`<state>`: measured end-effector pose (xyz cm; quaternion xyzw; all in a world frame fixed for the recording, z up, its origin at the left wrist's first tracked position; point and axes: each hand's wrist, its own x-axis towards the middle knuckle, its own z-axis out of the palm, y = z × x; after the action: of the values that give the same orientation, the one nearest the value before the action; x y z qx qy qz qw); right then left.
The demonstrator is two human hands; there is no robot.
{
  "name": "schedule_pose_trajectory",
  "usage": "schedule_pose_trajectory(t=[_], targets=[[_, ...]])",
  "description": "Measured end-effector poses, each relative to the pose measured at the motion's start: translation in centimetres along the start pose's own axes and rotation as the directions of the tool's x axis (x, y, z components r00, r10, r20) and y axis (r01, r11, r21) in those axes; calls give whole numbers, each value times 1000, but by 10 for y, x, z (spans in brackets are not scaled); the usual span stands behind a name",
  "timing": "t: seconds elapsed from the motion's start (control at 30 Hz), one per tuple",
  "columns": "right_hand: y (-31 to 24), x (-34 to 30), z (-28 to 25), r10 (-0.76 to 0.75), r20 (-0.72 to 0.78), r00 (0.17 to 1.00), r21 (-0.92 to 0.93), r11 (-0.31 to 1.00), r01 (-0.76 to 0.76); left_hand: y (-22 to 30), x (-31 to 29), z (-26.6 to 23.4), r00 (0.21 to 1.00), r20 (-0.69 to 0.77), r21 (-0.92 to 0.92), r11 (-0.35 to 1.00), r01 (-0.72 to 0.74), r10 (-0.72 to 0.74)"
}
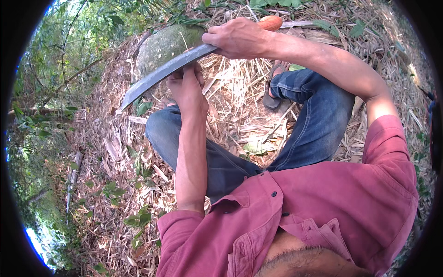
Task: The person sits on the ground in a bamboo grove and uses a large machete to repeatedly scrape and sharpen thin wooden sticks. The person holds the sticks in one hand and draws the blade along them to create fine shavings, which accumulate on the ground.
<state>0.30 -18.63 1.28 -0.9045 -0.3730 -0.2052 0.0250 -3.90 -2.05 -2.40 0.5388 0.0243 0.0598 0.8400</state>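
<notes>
My right hand [240, 38] is closed around the machete near where its blade meets the orange handle [270, 23], whose end sticks out to the right. The long grey blade of the machete [161, 73] slants down to the left, its tip over the litter. Just under the blade, my left hand [187, 85] is closed, with its fingers curled in and the thumb up by the metal. What it holds, if anything, is hidden. A thin pale strip [184, 39] rises above the blade beside that hand. Behind the blade sits a large rounded, greenish-grey rock [159, 46].
My legs in blue jeans [314, 115] are bent wide apart, a sandalled foot [273, 92] between them and the right arm. Dry leaves and stalks [235, 106] cover the ground. Green undergrowth [46, 92] and a fallen stick [74, 177] lie to the left.
</notes>
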Motion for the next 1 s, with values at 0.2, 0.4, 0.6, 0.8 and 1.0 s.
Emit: schedule_pose_trajectory(t=[0.2, 0.4, 0.6, 0.8, 1.0], targets=[[9, 1, 5, 1, -50, 999, 1, 1000, -1, -7, 6, -11, 999, 45, -3, 1000, 1, -1], [13, -3, 6, 33, -17, 999, 25, 999, -33, -5, 7, -8, 999, 45, 45, 999, 13, -15], [1, -1, 2, -4, -20, 1000, 64, 998, 5, -9, 7, -8, 997, 63, 18, 999, 47, -48], [0, -1, 3, -15, -18, 1000, 34, 999, 15, -11, 6, -5, 1000, 24, 42, 999, -5, 4], [-1, -2, 6, -11, -48, 999, 36, 999, 13, -15, 8, -7, 992, -13, 133, 983, -123, 126]])
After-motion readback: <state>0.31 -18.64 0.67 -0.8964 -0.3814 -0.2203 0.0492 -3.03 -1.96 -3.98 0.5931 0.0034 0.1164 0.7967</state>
